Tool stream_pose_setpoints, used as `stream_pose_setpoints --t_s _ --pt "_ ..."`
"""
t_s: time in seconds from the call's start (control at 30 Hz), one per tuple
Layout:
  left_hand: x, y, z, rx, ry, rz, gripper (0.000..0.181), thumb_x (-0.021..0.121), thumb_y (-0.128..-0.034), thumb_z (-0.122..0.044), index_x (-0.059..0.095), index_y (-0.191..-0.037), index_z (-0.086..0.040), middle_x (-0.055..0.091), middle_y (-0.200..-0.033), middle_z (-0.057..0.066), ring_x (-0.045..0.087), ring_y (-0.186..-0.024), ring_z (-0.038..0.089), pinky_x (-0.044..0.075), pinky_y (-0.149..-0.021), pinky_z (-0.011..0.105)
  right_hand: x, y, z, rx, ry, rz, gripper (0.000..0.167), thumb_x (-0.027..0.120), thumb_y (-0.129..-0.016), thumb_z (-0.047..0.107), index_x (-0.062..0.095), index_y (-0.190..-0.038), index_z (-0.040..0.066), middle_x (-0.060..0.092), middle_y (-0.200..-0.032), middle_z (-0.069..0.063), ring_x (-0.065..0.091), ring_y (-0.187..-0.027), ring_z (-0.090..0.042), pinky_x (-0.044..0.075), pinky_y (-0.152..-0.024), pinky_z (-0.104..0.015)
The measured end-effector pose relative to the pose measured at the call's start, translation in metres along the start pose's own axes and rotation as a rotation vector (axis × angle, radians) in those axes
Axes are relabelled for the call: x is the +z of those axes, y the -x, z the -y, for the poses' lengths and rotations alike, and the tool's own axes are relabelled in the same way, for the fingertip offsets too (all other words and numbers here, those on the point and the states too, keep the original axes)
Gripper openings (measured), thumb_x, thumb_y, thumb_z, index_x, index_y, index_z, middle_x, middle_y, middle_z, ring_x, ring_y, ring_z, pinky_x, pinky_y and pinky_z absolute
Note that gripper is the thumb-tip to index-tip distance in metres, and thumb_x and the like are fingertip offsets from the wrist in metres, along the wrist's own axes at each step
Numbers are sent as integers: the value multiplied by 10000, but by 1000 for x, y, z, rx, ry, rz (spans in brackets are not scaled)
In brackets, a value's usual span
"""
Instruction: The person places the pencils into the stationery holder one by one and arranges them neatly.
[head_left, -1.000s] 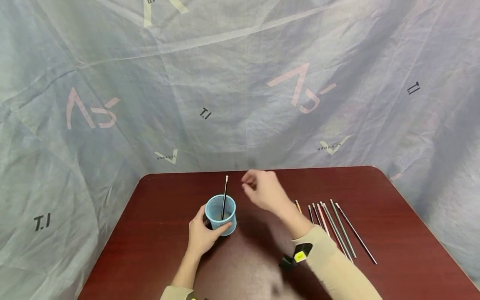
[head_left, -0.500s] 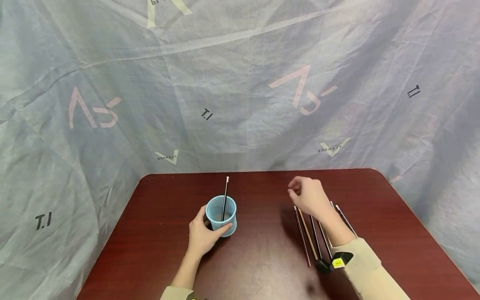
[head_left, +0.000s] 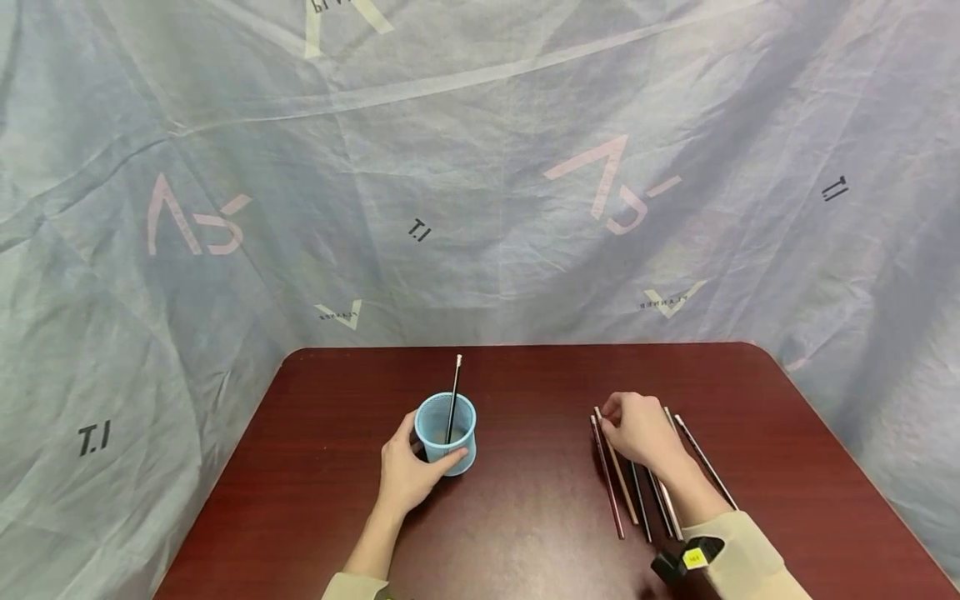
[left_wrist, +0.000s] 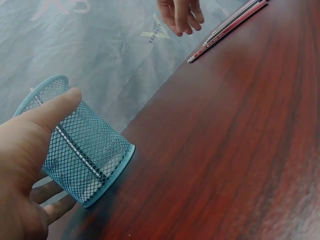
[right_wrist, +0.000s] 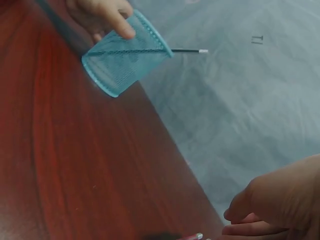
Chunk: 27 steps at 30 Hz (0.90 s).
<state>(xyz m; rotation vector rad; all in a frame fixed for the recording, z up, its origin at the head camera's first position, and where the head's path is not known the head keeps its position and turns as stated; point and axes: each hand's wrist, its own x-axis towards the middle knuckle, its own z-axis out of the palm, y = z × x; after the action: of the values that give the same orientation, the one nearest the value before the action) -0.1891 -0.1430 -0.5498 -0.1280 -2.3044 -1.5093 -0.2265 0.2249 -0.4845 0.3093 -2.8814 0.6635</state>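
Note:
My left hand grips a light blue mesh pencil cup, thumb on the near side and fingers round the far side. A single black pencil with a pale end leans inside the cup. Over on the right, my right hand hovers above a row of pencils, its fingertips close to the far end of a tan pencil. In the left wrist view the right hand hangs with loosely bent fingers and nothing visible between them. A dark red pencil lies just left of the tan one.
Several more pencils lie side by side under the right hand and forearm, partly hidden. A dark pencil is at the row's right end. The reddish-brown table meets a grey printed cloth at its back edge.
My right hand has moved right from beside the cup to the pencils, then lowered towards their far ends. The left hand and cup have stayed in place.

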Motion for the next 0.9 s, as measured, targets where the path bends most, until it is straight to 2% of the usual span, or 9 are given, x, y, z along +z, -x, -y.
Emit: stream_pose_setpoints --t_s 0.17,0.53,0.7,0.9 --pt "0 0 -1 -24 -1 5 840 1033 -672 -266 644 -1409 -168 740 -1273 42 729 -1137 219 631 -944 392 8 5 -6 -6 -4 16 45 761 -881 84 724 -868 61 758 -749 -14 687 -668 -162 559 -634 -377" --pt "1 0 1 -15 1 1 824 1025 -694 -294 644 -1410 -156 743 -1269 65 732 -1130 265 636 -934 426 17 10 -6 20 -30 85 73 783 -869 78 729 -896 37 746 -760 -42 664 -653 -154 549 -593 -354" --pt "1 0 0 -2 -4 1 828 1025 -693 -280 642 -1413 -134 743 -1275 94 732 -1136 296 634 -939 446 18 12 -2 15 1 85 94 806 -863 92 735 -888 34 736 -747 -53 669 -643 -164 556 -584 -352" --pt "1 0 -1 -4 -15 4 838 1026 -687 -256 636 -1419 -143 738 -1292 86 730 -1150 276 635 -946 429 24 12 -2 3 28 79 101 815 -850 78 724 -846 35 714 -695 -25 637 -598 -133 547 -571 -342"
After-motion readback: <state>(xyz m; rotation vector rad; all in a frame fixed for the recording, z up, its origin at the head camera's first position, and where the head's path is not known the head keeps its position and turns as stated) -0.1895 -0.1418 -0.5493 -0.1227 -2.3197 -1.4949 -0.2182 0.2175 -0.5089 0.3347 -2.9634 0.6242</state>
